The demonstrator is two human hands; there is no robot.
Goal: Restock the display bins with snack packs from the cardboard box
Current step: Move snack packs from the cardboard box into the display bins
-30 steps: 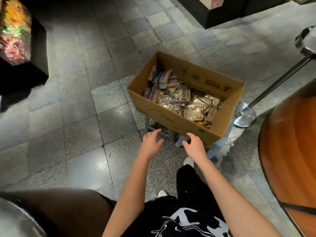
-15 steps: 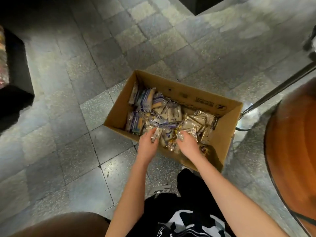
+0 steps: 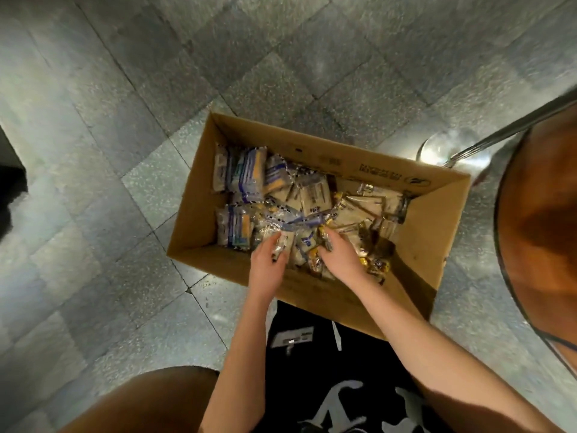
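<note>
item: cardboard box [image 3: 199,214], open-topped, on the tiled floor [image 3: 125,120], centre of the frame. its near wall stood against the person's dark trousers.

contents: snack packs [image 3: 249,173], loose, about one jumbled layer deep. blue-and-yellow packs stood in rows at the left end; clear and gold ones lay heaped to the right.

left grip [image 3: 268,264]: low centre, inside the near wall, fingers and thumb pinched on a clear pack [image 3: 282,246] at its edge.

right grip [image 3: 338,257]: just beside it, fingers dug down among the gold packs. i could not tell whether it was clamped on one; blur hid the fingertips.

handling, by my reckoning: light, soft, crinkly film, slippery one against another, and the contents probably crush easily. best taken by the crimped end seam or across the flat faces, several bunched loosely and not squeezed.

display bins: not in view.

also present: a metal stand base [image 3: 443,151], upper right.
</note>
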